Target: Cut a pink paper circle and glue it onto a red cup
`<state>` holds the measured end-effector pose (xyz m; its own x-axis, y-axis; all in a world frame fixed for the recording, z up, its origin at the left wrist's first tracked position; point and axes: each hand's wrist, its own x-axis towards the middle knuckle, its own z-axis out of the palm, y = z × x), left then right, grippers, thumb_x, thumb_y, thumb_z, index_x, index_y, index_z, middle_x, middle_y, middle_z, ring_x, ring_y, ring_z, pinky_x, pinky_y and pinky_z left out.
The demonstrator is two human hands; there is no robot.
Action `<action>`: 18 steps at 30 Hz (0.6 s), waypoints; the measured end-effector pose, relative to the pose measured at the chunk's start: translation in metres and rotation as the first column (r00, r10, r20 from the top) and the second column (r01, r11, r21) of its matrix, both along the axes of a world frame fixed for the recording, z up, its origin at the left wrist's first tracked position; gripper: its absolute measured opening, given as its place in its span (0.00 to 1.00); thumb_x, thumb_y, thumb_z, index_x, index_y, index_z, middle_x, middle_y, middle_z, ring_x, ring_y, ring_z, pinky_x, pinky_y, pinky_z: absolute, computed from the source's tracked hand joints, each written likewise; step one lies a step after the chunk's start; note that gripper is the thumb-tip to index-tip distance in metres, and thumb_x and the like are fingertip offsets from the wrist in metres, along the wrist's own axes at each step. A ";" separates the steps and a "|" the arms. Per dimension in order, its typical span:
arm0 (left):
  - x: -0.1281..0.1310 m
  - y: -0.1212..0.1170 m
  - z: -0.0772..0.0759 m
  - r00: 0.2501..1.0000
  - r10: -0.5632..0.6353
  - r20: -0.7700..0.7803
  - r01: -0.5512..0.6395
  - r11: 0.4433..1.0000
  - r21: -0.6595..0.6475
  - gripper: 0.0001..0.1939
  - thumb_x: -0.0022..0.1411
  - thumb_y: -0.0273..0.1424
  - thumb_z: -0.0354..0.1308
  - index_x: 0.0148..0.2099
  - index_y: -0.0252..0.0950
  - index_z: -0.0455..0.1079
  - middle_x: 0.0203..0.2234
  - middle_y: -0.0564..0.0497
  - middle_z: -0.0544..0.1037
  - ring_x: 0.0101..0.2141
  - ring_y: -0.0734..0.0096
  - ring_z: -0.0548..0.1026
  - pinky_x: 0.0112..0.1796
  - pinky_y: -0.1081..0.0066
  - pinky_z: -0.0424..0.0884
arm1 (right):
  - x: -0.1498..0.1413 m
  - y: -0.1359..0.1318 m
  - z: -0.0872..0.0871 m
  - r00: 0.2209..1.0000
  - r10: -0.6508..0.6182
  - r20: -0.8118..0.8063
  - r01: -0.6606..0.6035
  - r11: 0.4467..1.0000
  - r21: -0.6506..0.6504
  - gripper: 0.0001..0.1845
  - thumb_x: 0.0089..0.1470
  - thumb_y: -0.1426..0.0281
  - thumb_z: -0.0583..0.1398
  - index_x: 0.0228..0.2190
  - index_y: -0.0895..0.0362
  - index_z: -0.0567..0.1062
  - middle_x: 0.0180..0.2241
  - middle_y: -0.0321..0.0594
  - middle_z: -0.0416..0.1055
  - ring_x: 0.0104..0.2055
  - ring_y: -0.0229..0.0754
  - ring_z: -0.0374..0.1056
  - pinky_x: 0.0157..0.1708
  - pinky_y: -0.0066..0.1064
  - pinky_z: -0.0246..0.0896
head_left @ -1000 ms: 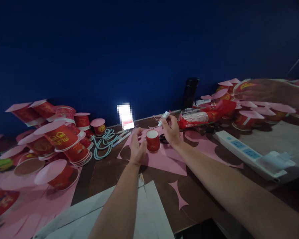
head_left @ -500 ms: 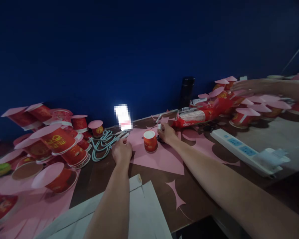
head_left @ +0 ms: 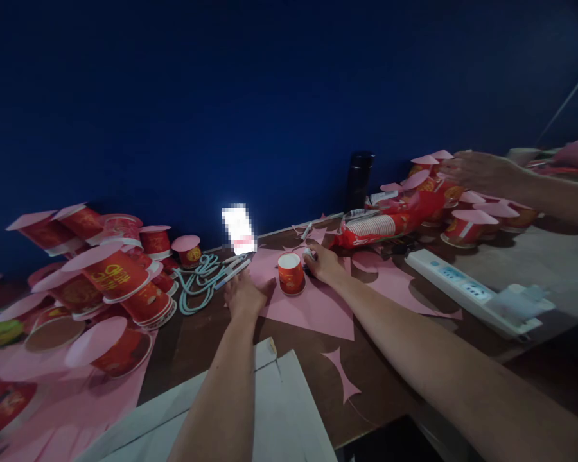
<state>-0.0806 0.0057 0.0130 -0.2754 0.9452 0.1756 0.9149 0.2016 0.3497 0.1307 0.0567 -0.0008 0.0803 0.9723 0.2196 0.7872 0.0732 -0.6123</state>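
Observation:
A red paper cup (head_left: 291, 274) stands on a sheet of pink paper (head_left: 313, 314), its pale round end up. To its left, my left hand (head_left: 245, 296) rests low over the table, thumb spread toward the cup and fingers stretched forward. A white and blue pen-like stick (head_left: 234, 273) lies just by those fingertips. Right of the cup, my right hand (head_left: 324, 263) is closed on a small white cylinder (head_left: 308, 253), mostly hidden by the fingers.
Red cups with pink paper discs (head_left: 120, 273) pile up on the left. Teal cable (head_left: 195, 282), a lit phone (head_left: 239, 229), a black bottle (head_left: 360, 179), a sleeve of cups (head_left: 370, 229) and a power strip (head_left: 453, 285) surround the sheet. Another person's hand (head_left: 481, 170) reaches among cups at right.
My left hand has opened, its thumb swinging out toward the cup, and the pen-like stick now shows beside it. My right hand stays by the cup. The other person's hand has shifted slightly.

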 end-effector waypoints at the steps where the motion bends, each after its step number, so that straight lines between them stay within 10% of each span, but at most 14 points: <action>1: 0.000 0.000 -0.001 1.000 -0.007 0.001 0.007 1.000 0.008 0.40 0.48 0.56 0.54 0.58 0.37 0.60 0.55 0.35 0.65 0.57 0.44 0.59 0.52 0.53 0.57 | 0.000 -0.001 0.001 1.000 0.000 0.010 0.000 1.000 0.006 0.23 0.54 0.57 0.52 0.50 0.50 0.68 0.37 0.42 0.74 0.37 0.47 0.70 0.36 0.35 0.62; 18: 0.003 0.004 -0.006 0.996 -0.053 -0.075 0.053 0.999 0.000 0.32 0.53 0.49 0.52 0.56 0.37 0.63 0.51 0.38 0.68 0.53 0.45 0.63 0.50 0.53 0.59 | -0.001 0.002 -0.006 1.000 0.010 0.001 -0.010 0.999 0.036 0.22 0.53 0.58 0.53 0.49 0.50 0.68 0.39 0.41 0.73 0.37 0.47 0.70 0.38 0.36 0.62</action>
